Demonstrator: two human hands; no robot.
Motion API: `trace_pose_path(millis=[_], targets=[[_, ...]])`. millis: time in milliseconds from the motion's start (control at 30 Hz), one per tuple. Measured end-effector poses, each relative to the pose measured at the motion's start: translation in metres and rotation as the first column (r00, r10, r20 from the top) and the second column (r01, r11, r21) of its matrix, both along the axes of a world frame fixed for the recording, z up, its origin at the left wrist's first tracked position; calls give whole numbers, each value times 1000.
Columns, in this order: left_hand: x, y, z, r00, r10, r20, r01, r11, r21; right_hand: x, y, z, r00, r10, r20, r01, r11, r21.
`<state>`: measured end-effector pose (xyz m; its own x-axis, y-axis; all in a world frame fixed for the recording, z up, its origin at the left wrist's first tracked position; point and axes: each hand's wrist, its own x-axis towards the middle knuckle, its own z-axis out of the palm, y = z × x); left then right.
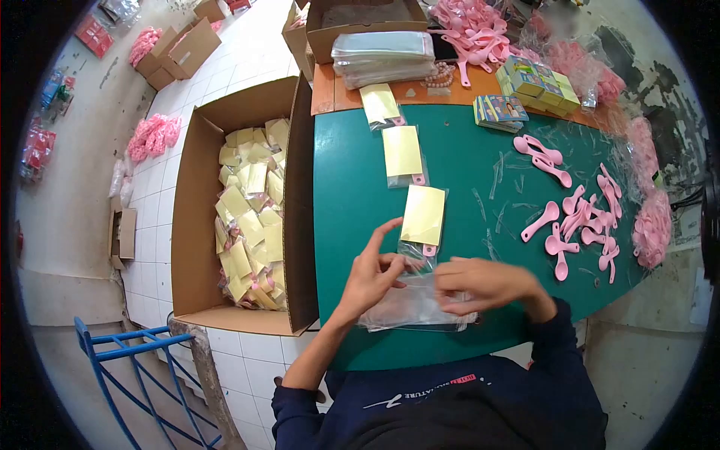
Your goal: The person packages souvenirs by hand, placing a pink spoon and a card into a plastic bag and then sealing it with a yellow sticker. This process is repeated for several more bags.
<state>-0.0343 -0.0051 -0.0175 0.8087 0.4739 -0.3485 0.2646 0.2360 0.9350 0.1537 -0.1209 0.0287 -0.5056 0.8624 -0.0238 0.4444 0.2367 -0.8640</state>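
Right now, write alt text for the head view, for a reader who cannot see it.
Left hand and right hand pinch a clear sleeve over a green table. Yellow-card packets lie in a row ahead, pink spoons to the right, a packet-filled cardboard box left.

On the table's (352,210) near edge lie bags (409,311), spoons (581,221) to their right, carton (196,217) left.

White tiled floor (161,187) is stretching along the left, evenly lit. Green-topped table (352,187) is occupying the centre, an orange-brown tabletop (343,97) adjoining its far edge. Blue metal frame (127,360) is standing at lower left. Open cardboard cartons (176,49) are sitting on the tiles far left.
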Motion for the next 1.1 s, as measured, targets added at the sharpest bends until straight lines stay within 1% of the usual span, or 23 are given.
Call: trace_pose_path(millis=[33,67,100,133,167,200,233,267,300,333,367,400,433,467,567,600,633,700,800,900,1000,1100], targets=[[-3,3,0,1000,-30,2,30,999,-25,25,-2,11,989,74,-128,-94,983,-158],[-7,5,0,998,-61,4,61,997,-52,60,-7,7,983,37,-182,-34,999,16],[-10,5,0,996,-91,7,91,993,-79,102,-16,11,967,-121,-226,127,992,12],[-12,4,-3,996,-87,12,88,992,-92,135,-22,22,831,-490,-262,461,871,-167],[-14,1,-6,996,-83,19,84,991,-104,148,-37,15,784,-620,-12,619,784,-46],[-14,-1,-8,997,-73,31,76,991,-112,160,-49,2,653,-725,218,719,684,120],[-15,-4,-7,996,-82,38,85,990,-109,170,-59,-14,451,-796,403,751,583,311],[-17,-8,-7,995,-91,41,95,990,-107,175,-67,-29,198,-830,522,716,486,502],[-14,-9,-7,994,-94,50,99,990,-105,177,-71,-35,-80,-822,563,609,407,681],[-13,-11,-9,992,-115,49,119,989,-90,120,-55,-17,246,-829,503,574,543,613],[-11,-14,-7,993,-102,63,109,988,-106,63,-39,2,560,-719,413,510,691,512],[-11,-21,-3,993,-92,75,101,987,-123,27,-38,2,732,-606,311,557,795,240],[-11,-27,0,993,-82,85,93,986,-140,-6,-38,-4,720,-641,266,585,767,263],[-13,-34,-1,990,-56,131,77,985,-157,-26,-39,-13,709,-670,220,612,740,280],[-25,-36,13,970,-177,167,206,963,-177,-38,-41,-39,648,-746,154,639,643,422],[-29,-33,22,971,-205,120,226,952,-206,-41,-40,-41,618,-786,20,724,578,377],[-28,-32,22,980,-196,45,199,978,-63,-41,-40,-41,629,-778,-14,734,587,343],[-24,-32,19,985,-143,-92,161,960,228,-39,-42,-38,647,-758,-78,745,608,276],[-16,-35,1,986,-160,-36,156,850,503,-38,-41,-40,648,-756,-97,755,620,215],[-17,-34,2,997,-72,1,59,834,549,-33,-46,-35,630,-775,-42,775,625,92],[-18,-35,0,1000,-15,-1,14,856,518,-29,-48,-38,653,-748,-117,754,657,1],[-18,-33,2,999,12,39,-29,887,460,-33,-50,-55,520,-782,-344,729,616,-300]])
